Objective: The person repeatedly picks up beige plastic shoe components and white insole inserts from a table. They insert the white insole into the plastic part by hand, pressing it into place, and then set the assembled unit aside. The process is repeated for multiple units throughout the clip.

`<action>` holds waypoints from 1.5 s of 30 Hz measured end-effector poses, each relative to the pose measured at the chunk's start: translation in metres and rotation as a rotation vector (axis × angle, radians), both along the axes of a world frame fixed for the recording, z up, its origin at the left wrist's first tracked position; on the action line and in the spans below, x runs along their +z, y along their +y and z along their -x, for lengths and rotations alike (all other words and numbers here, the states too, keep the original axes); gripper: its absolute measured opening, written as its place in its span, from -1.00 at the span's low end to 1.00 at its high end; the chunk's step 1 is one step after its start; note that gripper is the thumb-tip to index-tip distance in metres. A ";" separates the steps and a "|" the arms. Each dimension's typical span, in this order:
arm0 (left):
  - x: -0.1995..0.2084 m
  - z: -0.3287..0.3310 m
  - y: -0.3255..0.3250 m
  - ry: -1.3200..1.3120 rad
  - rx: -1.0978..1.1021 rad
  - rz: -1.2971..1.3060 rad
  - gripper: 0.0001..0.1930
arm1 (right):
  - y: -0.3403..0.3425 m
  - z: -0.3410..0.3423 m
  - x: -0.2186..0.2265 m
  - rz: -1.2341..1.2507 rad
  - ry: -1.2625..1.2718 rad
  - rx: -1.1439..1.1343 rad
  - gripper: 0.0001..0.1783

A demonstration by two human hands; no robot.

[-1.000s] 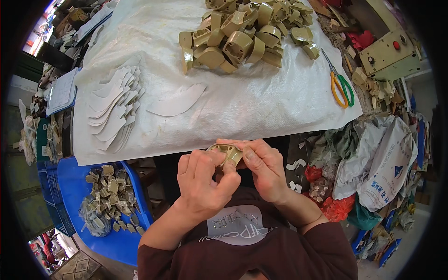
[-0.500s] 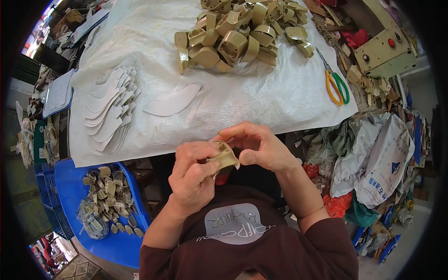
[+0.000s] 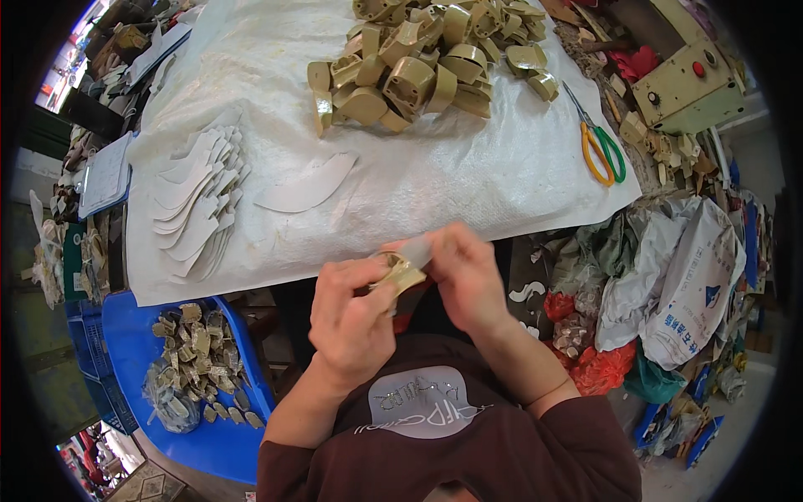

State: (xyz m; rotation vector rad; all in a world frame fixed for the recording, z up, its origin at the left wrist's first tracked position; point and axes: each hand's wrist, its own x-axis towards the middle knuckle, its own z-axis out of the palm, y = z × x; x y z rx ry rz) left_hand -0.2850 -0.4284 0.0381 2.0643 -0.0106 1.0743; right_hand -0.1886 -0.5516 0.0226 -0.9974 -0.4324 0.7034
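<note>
Close to the table's front edge, my left hand [image 3: 353, 314] is closed around a glossy beige shoe heel [image 3: 403, 276]. My right hand [image 3: 467, 276], partly blurred, pinches a whitish curved piece [image 3: 416, 250] at the heel's far side. How much of that piece touches the heel is hard to see. Beyond my hands, a single white curved cut piece [image 3: 308, 186] lies flat on the white sheet [image 3: 401, 184]. A fanned stack of similar white pieces [image 3: 201, 197] sits to its left. Several more beige heels [image 3: 410, 79] are heaped at the back of the table.
Scissors [image 3: 600, 151] with orange and green handles lie at the table's right. A beige control box [image 3: 687, 88] stands behind them. On the left, a blue chair [image 3: 180, 448] carries several small heel-shaped pieces [image 3: 201, 347]. Plastic bags [image 3: 669, 284] crowd the right side.
My right hand has turned and drawn in close beside the heel, and the whitish piece now stands out between its fingers and the heel. The left hand keeps its hold.
</note>
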 end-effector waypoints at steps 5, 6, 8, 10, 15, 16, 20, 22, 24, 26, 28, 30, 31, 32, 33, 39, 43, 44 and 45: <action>0.001 0.004 0.001 0.042 -0.004 -0.154 -0.74 | -0.004 -0.004 0.003 0.034 0.181 -0.003 -0.72; 0.002 0.003 0.002 0.061 0.002 -0.204 -0.74 | -0.003 -0.001 0.006 0.031 0.177 -0.009 -0.73; 0.003 0.001 0.003 0.096 0.017 -0.279 -0.75 | -0.003 0.005 0.013 0.025 0.171 -0.024 -0.75; 0.004 0.001 0.003 0.130 0.035 -0.331 -0.77 | -0.004 0.007 0.012 0.029 0.142 -0.014 -0.73; 0.011 -0.001 0.002 0.219 0.039 -0.382 -0.80 | -0.005 0.009 0.013 0.127 -0.065 -0.021 -0.69; 0.012 -0.001 0.002 0.232 0.039 -0.391 -0.79 | -0.005 0.009 0.013 0.141 -0.109 -0.026 -0.69; 0.016 -0.003 -0.001 0.243 0.048 -0.411 -0.80 | -0.007 0.006 0.020 0.304 -0.348 -0.017 -0.65; 0.016 -0.004 -0.001 0.231 0.045 -0.419 -0.81 | -0.007 0.003 0.021 0.378 -0.456 -0.026 -0.61; 0.015 -0.005 0.000 0.268 0.028 -0.386 -0.80 | -0.007 -0.001 0.020 0.393 -0.479 -0.005 -0.57; 0.012 -0.005 0.002 0.269 0.008 -0.274 -0.79 | -0.009 -0.007 0.015 0.346 -0.416 0.049 -0.53; 0.005 -0.001 0.004 0.231 -0.014 -0.085 -0.77 | -0.014 -0.019 0.014 0.251 -0.339 0.161 -0.40; 0.002 0.002 0.003 0.171 -0.089 0.082 -0.75 | -0.013 -0.033 0.012 0.148 -0.145 0.240 -0.43; 0.001 0.002 0.003 0.140 -0.125 0.165 -0.74 | -0.013 -0.037 0.011 0.170 -0.150 0.320 -0.47; -0.002 0.002 0.001 0.099 -0.176 0.176 -0.75 | -0.015 -0.040 0.010 0.193 -0.153 0.400 -0.51; -0.003 0.001 0.001 0.078 -0.220 0.171 -0.74 | -0.016 -0.042 0.009 0.216 -0.156 0.481 -0.53; 0.004 0.001 0.004 0.101 -0.310 -0.080 -0.73 | -0.016 -0.052 0.016 0.165 -0.146 0.557 -0.45; 0.008 0.002 0.002 0.175 -0.303 -0.130 -0.72 | -0.013 -0.053 0.012 0.131 -0.220 0.589 -0.39; 0.003 0.002 0.003 0.174 -0.283 -0.103 -0.73 | -0.013 -0.052 0.010 0.102 -0.204 0.585 -0.37; 0.000 0.002 0.003 0.173 -0.262 -0.076 -0.74 | -0.013 -0.051 0.010 0.135 -0.224 0.544 -0.36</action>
